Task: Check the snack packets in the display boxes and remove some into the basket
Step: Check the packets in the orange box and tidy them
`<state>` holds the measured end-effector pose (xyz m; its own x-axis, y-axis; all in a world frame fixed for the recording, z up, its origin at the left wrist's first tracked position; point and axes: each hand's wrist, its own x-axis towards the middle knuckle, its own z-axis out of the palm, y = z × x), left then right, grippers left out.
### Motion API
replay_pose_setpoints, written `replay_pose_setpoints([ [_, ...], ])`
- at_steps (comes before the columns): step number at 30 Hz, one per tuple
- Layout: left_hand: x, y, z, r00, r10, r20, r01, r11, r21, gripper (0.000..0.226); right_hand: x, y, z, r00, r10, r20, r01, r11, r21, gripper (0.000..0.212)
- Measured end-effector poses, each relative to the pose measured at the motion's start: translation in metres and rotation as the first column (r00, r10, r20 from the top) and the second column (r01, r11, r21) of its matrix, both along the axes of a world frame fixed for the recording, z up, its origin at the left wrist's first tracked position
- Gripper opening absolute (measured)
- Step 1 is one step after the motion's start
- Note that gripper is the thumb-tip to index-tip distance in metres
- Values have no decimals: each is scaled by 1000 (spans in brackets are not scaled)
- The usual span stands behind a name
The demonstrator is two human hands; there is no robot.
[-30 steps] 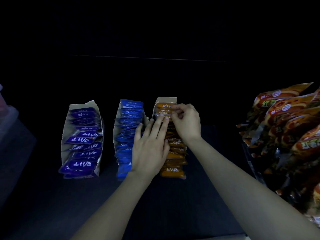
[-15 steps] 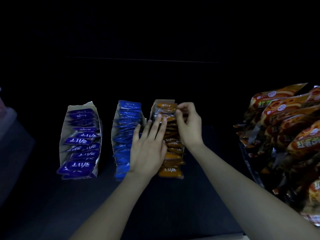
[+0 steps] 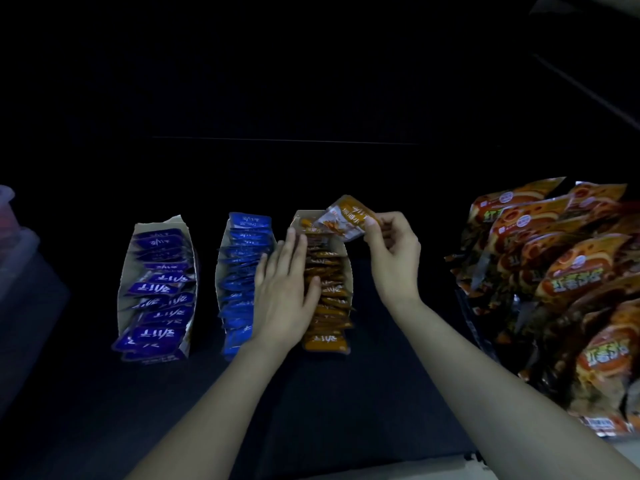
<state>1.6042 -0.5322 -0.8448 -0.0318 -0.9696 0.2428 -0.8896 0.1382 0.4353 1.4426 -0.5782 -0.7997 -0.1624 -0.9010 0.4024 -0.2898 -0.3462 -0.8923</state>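
Right hand (image 3: 393, 258) lifted one orange packet (image 3: 348, 218) out of orange box (image 3: 341, 251), now held above row.

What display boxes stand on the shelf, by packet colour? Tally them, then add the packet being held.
Purple-packet box: 1
Blue-packet box: 1
Orange-packet box: 1
Total boxes: 3
Orange packet pinched in the right hand, lifted above its box: 1
The left hand rests flat, open, across the blue and orange rows.

large snack bags (image 3: 568, 289) cut off right, background dark
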Motion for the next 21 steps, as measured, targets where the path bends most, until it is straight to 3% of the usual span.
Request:
replay_pose_setpoints([
  [4,-10,8,21,993,15,-116,-33,987,-157,67,-4,9,15,986,-21,163,17,1000,26,11],
  [8,-18,12,37,986,-12,-167,-31,968,-251,67,-4,18,31,973,-26,230,16,999,47,20],
  [12,-22,19,44,976,-18,-216,-43,960,-275,62,5,26,45,939,37,342,-100,981,168,23],
  [16,-18,25,48,922,-63,-383,-59,953,-298,47,9,33,49,927,185,327,-257,947,195,11],
  [21,-12,31,49,875,-55,-481,-117,940,-319,31,14,41,46,891,280,357,-378,894,241,20],
])
